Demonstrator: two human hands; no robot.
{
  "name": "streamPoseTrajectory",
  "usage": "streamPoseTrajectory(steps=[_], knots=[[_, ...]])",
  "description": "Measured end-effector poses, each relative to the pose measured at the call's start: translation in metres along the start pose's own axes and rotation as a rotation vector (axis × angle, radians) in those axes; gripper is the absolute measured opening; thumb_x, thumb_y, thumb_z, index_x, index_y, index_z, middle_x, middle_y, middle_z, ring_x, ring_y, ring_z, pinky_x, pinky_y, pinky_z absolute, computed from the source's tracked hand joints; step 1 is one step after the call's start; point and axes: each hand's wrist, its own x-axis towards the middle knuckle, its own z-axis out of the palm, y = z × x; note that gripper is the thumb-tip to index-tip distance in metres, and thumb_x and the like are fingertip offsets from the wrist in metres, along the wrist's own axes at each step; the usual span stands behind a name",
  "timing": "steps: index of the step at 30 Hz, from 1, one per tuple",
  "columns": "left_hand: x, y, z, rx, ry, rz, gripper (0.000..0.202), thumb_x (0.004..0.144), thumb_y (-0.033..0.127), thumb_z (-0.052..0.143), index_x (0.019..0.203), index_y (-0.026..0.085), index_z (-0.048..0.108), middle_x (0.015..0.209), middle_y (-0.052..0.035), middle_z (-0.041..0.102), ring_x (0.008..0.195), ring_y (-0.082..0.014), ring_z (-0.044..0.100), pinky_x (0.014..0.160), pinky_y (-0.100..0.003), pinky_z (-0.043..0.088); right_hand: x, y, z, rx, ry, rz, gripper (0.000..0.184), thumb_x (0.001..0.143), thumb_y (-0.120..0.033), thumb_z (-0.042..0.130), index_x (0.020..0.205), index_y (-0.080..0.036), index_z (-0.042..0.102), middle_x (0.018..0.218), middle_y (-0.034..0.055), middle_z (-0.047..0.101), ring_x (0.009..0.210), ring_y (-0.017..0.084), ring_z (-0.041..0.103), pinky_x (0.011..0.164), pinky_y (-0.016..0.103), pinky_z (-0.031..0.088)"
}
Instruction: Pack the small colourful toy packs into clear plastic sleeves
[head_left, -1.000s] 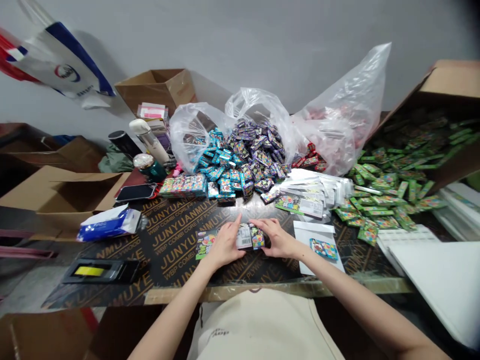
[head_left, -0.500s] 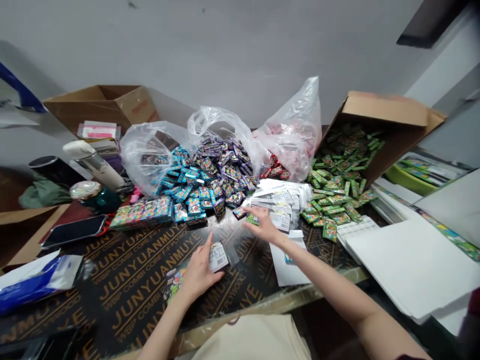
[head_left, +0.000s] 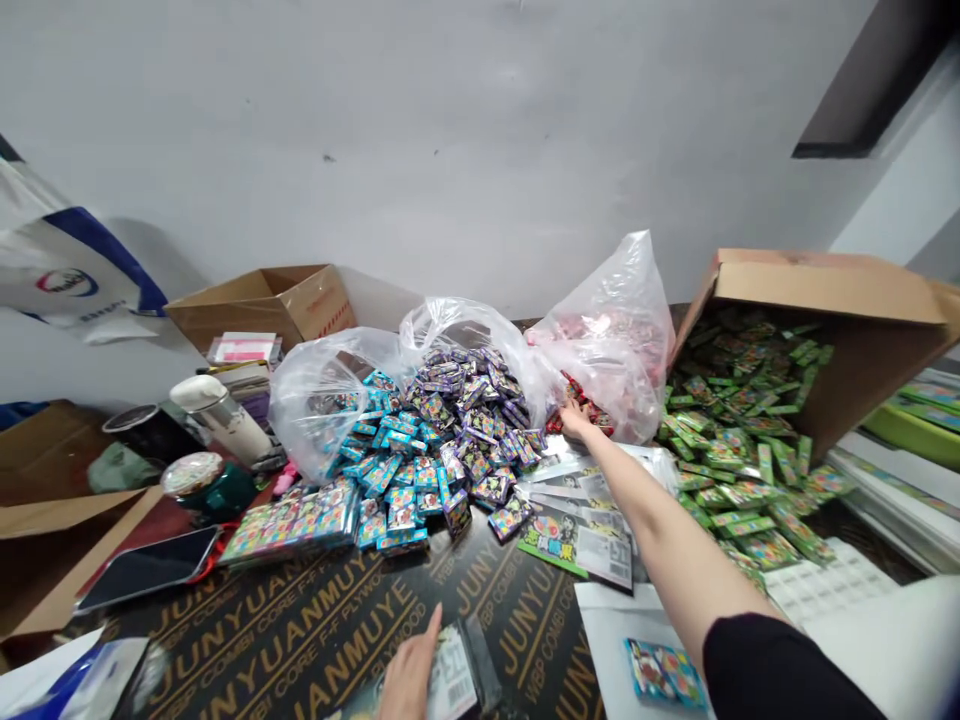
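My right hand (head_left: 576, 420) is stretched far forward to the small red packets (head_left: 592, 415) spilling from a clear plastic bag (head_left: 615, 340). Its fingers are hidden among the packets, so their grip does not show. My left hand (head_left: 411, 672) lies at the near edge of the table, index finger extended, resting on a clear packet with a barcode label (head_left: 457, 672). A heap of purple and blue packets (head_left: 442, 430) lies between the two hands, with a stack of printed flat bags (head_left: 577, 520) beside it.
A tipped cardboard box (head_left: 825, 330) spills green packets (head_left: 735, 470) at the right. White sheets (head_left: 862, 620) lie near right. A phone (head_left: 146, 565), jars, a flask (head_left: 221, 420) and open cardboard boxes (head_left: 262, 300) stand at the left.
My right hand left the packet at the near edge, passed over the flat bags and reached back to the red packets. My left hand stayed on the labelled packet. The view tilted up.
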Motion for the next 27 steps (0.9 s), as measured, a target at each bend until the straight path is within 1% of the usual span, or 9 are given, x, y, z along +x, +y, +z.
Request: streamPoseTrajectory(steps=[5,9,12,14,16,19,21,24,27], knots=[[-0.007,0.007,-0.005,-0.026,0.016,0.005,0.104,0.049,0.008,0.056,0.141,0.022,0.009,0.121,-0.0095,0.049,0.114,-0.0283,0.041,0.099,-0.04,0.029,-0.002,0.016,-0.025,0.159,-0.032,0.024,0.023,0.076,-0.023,0.062,0.096,-0.012,0.06,0.113,0.0145,0.054,0.104,0.026,0.05,0.088,0.04,0.039],[-0.008,0.008,-0.008,-0.059,0.022,0.037,0.101,0.052,0.013,0.062,0.14,0.025,0.015,0.122,-0.0076,0.05,0.114,-0.0273,0.041,0.099,-0.041,0.03,-0.044,0.008,-0.052,0.315,-0.022,0.023,0.028,0.078,-0.032,0.057,0.095,-0.01,0.06,0.095,0.0126,0.061,0.091,0.025,0.056,0.078,0.037,0.043],[-0.001,0.022,-0.015,-0.15,0.048,0.094,0.091,0.05,0.025,0.073,0.133,0.023,0.036,0.127,-0.0093,0.049,0.116,-0.0293,0.041,0.101,-0.044,0.029,-0.103,-0.033,-0.053,0.587,-0.104,-0.059,0.038,0.082,-0.045,0.047,0.099,-0.013,0.059,0.088,0.0055,0.064,0.08,0.02,0.059,0.068,0.031,0.047],[0.008,0.043,-0.021,-0.301,0.109,0.097,0.079,0.051,0.035,0.076,0.123,0.02,0.049,0.125,-0.0114,0.051,0.115,-0.0298,0.044,0.1,-0.044,0.03,-0.145,-0.069,-0.047,0.996,-0.252,-0.127,0.039,0.08,-0.046,0.05,0.103,-0.015,0.059,0.093,0.0046,0.065,0.08,0.019,0.06,0.068,0.03,0.048],[0.02,0.067,-0.027,-0.544,0.17,0.071,0.061,0.062,0.041,0.069,0.117,0.019,0.055,0.117,-0.0108,0.058,0.106,-0.0263,0.052,0.095,-0.042,0.037,-0.181,-0.104,-0.038,1.251,-0.406,-0.151,0.038,0.078,-0.044,0.055,0.103,-0.016,0.059,0.096,0.0042,0.065,0.082,0.019,0.06,0.07,0.031,0.048],[0.037,0.09,-0.034,-1.007,0.168,-0.032,0.047,0.068,0.044,0.064,0.105,0.015,0.063,0.095,-0.009,0.067,0.082,-0.0203,0.061,0.077,-0.033,0.048,-0.214,-0.138,-0.025,1.333,-0.553,-0.194,0.038,0.076,-0.042,0.058,0.105,-0.018,0.058,0.098,0.0037,0.065,0.086,0.02,0.06,0.076,0.034,0.048],[0.044,0.091,-0.039,-1.153,0.212,-0.109,0.043,0.065,0.045,0.066,0.091,0.011,0.068,0.077,-0.0062,0.068,0.065,-0.0156,0.059,0.064,-0.028,0.049,-0.219,-0.146,-0.017,1.265,-0.515,-0.227,0.039,0.075,-0.041,0.059,0.107,-0.019,0.058,0.101,0.004,0.064,0.091,0.022,0.059,0.081,0.037,0.047],[0.043,0.074,-0.051,-1.184,0.338,-0.177,0.039,0.064,0.044,0.066,0.085,0.01,0.067,0.069,-0.0019,0.066,0.057,-0.0105,0.055,0.057,-0.022,0.046,-0.214,-0.143,-0.01,0.977,-0.214,-0.172,0.053,0.073,-0.039,0.062,0.121,-0.021,0.049,0.116,0.0089,0.057,0.108,0.029,0.052,0.09,0.047,0.039],[0.034,0.056,-0.06,-1.217,0.365,-0.235,0.038,0.065,0.045,0.065,0.079,0.009,0.066,0.065,-0.0029,0.065,0.053,-0.0099,0.054,0.052,-0.021,0.044,-0.214,-0.144,-0.014,0.695,0.018,-0.175,0.087,0.063,-0.043,0.07,0.137,-0.025,0.027,0.14,0.0145,0.031,0.13,0.036,0.023,0.098,0.058,0.022]])
